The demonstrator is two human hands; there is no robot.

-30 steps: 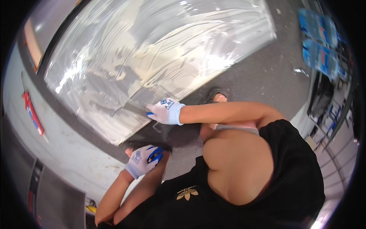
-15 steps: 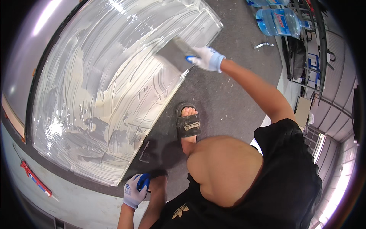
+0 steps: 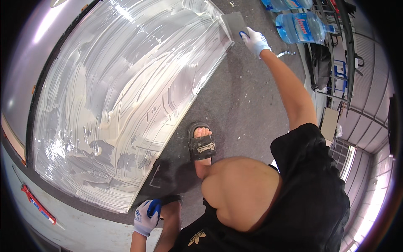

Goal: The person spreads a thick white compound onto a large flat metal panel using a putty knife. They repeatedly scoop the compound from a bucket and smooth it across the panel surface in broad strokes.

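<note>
A large curved panel smeared with whitish filler fills the left and middle of the view. My right hand, in a white and blue glove, reaches far out and grips a flat grey spreader pressed on the panel's far right corner. My left hand, gloved the same way, is low at the bottom, resting by the panel's near edge with its fingers curled; I see nothing in it. My bent knee and a foot in a black sandal are on the dark floor beside the panel.
Large blue water bottles lie on the floor at the top right. A metal rack with gear stands along the right. A pale surface with a red strip runs along the lower left. Dark speckled floor lies between panel and rack.
My right hand has swept the spreader from the panel's near edge across to its far right corner. The view has tilted so my left hand sits lower in the picture.
</note>
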